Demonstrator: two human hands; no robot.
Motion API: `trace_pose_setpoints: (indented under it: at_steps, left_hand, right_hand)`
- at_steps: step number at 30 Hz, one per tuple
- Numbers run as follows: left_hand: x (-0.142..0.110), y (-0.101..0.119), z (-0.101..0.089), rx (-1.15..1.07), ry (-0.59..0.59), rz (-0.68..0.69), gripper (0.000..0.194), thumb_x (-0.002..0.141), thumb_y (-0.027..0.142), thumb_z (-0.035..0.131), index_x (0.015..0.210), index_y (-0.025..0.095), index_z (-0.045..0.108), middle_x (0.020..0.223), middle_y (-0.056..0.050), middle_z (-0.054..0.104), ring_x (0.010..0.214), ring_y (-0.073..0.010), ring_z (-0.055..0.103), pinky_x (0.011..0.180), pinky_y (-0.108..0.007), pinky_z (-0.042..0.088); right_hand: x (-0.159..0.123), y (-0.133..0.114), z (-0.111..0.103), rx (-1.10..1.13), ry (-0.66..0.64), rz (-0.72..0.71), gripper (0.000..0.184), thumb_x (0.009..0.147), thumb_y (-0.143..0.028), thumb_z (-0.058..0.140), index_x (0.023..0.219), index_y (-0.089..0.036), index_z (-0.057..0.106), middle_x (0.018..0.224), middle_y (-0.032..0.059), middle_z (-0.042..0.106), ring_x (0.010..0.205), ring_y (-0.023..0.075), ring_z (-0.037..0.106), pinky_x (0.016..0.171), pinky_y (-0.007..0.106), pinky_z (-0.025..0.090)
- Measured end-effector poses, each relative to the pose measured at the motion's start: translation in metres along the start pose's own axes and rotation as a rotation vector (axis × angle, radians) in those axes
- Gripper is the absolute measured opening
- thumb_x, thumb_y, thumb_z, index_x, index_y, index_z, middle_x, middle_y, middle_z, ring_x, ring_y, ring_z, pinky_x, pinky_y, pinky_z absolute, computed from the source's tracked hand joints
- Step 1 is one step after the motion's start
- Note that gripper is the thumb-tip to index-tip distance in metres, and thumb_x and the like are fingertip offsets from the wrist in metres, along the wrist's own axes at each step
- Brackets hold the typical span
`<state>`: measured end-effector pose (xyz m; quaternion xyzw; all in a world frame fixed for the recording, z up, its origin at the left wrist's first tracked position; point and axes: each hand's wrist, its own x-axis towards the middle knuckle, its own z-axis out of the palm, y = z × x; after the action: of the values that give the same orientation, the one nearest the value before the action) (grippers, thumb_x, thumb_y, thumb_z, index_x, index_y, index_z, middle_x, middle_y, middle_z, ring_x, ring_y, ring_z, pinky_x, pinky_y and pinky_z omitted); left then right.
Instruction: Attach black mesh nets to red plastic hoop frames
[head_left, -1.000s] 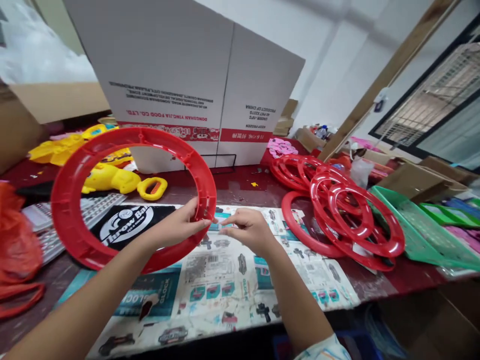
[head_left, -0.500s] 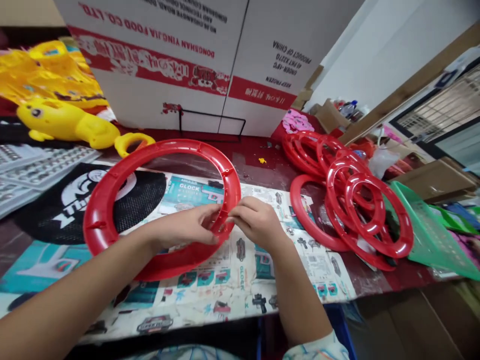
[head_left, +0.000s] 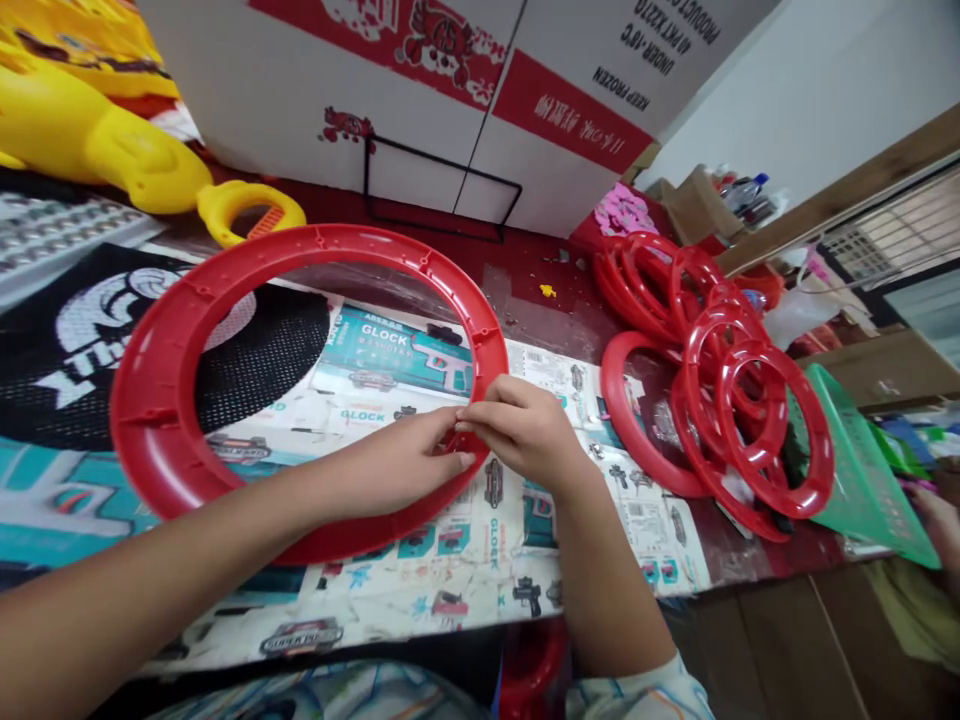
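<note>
A large red plastic ring (head_left: 161,405) lies hollow side up in front of me, with small ribs and posts inside its channel. My left hand (head_left: 424,450) is closed on the ring's right side, thumb toward me and fingers bent at the band. My right hand (head_left: 529,430) meets it there from the other side, thumb and fingertips pinched together over the channel. Anything between those fingertips is too small or hidden to make out. Under the ring are a printed cardboard sheet (head_left: 457,600) and a black mesh piece (head_left: 274,375) with a white print.
More red rings (head_left: 817,450) are piled at right beside a green basket (head_left: 862,480). Another person's hand (head_left: 937,520) is at the right edge. A large white carton (head_left: 420,150) stands behind, with a black wire frame (head_left: 442,222) before it. Yellow plastic toy parts (head_left: 161,165) lie at left.
The view has shifted, so the carton and yellow parts sit higher. The ring's left side appears nearer. Both hands stay together at its right side. A person's hand now shows at the right edge.
</note>
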<state>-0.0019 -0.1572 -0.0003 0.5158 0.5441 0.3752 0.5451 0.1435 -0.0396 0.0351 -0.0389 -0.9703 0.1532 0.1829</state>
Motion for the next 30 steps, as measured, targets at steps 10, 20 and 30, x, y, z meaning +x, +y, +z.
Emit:
trace_pose_setpoints:
  at_steps: [10, 20, 30]
  left_hand:
    - [0.0, 0.002, -0.004, 0.011, 0.022, -0.079, 0.028, 0.086, 0.036, 0.046, 0.107, 0.023, 0.06, 0.111, -0.003, 0.07, 0.106, -0.0239, 0.062, 0.094, -0.038, 0.046]
    - [-0.007, 0.004, -0.006, 0.188, 0.04, -0.154, 0.031, 0.088, 0.045, 0.043, 0.105, 0.024, 0.059, 0.111, -0.005, 0.069, 0.105, -0.0259, 0.063, 0.096, -0.04, 0.046]
    - [-0.01, 0.007, -0.006, -0.259, 0.038, -0.167, 0.042, 0.084, 0.048, 0.055, 0.119, 0.025, 0.057, 0.127, -0.005, 0.063, 0.118, -0.024, 0.056, 0.104, -0.037, 0.041]
  right_hand:
    - [0.003, 0.0, -0.004, 0.124, -0.026, 0.019, 0.011, 0.091, -0.019, 0.059, 0.088, -0.015, 0.068, 0.074, 0.0004, 0.051, 0.067, 0.0109, 0.051, 0.062, 0.024, 0.043]
    - [0.005, -0.007, 0.001, 0.122, -0.127, 0.185, 0.014, 0.089, -0.022, 0.061, 0.078, -0.015, 0.066, 0.075, 0.0015, 0.056, 0.07, 0.0128, 0.053, 0.065, 0.025, 0.042]
    - [0.004, -0.006, 0.006, 0.176, -0.176, 0.285, 0.008, 0.083, -0.017, 0.065, 0.077, -0.016, 0.07, 0.078, 0.001, 0.063, 0.073, 0.0122, 0.057, 0.067, 0.024, 0.04]
